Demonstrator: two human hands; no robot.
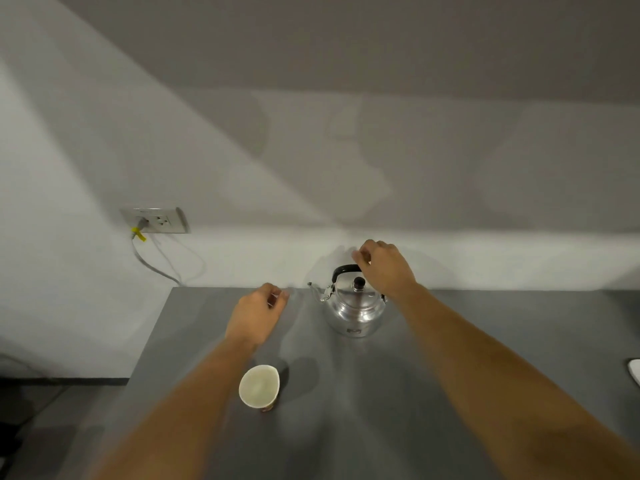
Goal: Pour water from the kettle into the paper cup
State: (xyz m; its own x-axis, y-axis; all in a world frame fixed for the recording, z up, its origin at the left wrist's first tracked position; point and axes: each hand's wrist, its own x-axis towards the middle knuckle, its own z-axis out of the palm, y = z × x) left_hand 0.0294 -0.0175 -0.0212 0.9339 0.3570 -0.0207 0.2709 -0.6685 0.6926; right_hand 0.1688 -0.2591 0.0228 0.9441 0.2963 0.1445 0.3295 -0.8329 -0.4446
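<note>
A shiny metal kettle point(355, 308) with a black arched handle and a black lid knob stands on the grey table point(398, 393), near its far edge. The spout points left. My right hand point(384, 265) hovers over the right end of the handle. Its fingers are bent and their tips show just above the handle, not wrapped around it. A white paper cup point(259, 386) stands upright nearer to me, left of centre, and looks empty. My left hand point(256, 315) floats above the table between cup and kettle spout, loosely curled and holding nothing.
A wall socket point(156, 220) with a grey plug and cable sits on the white wall at the left. The table's left edge runs close to the cup. Part of a white object point(634, 370) shows at the right border.
</note>
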